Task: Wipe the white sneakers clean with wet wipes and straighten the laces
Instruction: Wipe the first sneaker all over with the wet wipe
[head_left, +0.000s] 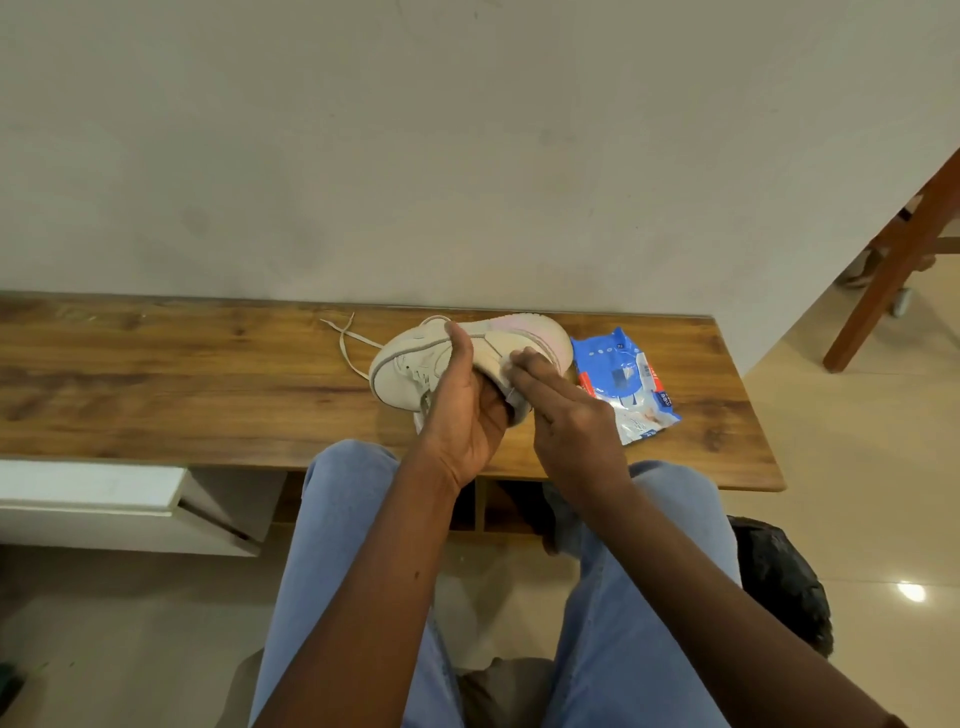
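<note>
Below the table's near edge, knees (353, 519): in blue jeans, directly under the work; anything that drops is likely to land here or on the floor.
Over the near edge, left grip (467, 410): clenched around the sneaker from underneath, thumb hooked over its top. It alone carries the weight.
Beside it, right grip (566, 415): fingers stretched out fairly straight, pressing the wipe against the sneaker's side instead of closing around it.
Wipe (518, 408): a small crumpled scrap, mostly hidden under those fingers. Held by pressure only, it could slide out on a hard stroke, leaving bare fingertips to smear the dirt.
Sneaker (415, 364): white, tipped on its side and raised off the table, toe towards the left end, about midway between the near and far edges. Only this one is in sight. A firm rub from the right could twist it out of the one-handed hold.
Pack of wipes (623, 384): flat on the table towards the right end, just past the right wrist. That wrist could nudge it towards the right edge. Whether its flap is sealed cannot be told; if it is open, the wipes would dry out.
Lace (348, 343): loose, trailing from the toe end across the table towards the far edge. It could drag through grime or pull out of its eyelets if the sneaker is swung.
Table (156, 374): wooden, its far edge against a pale wall (467, 156).
</note>
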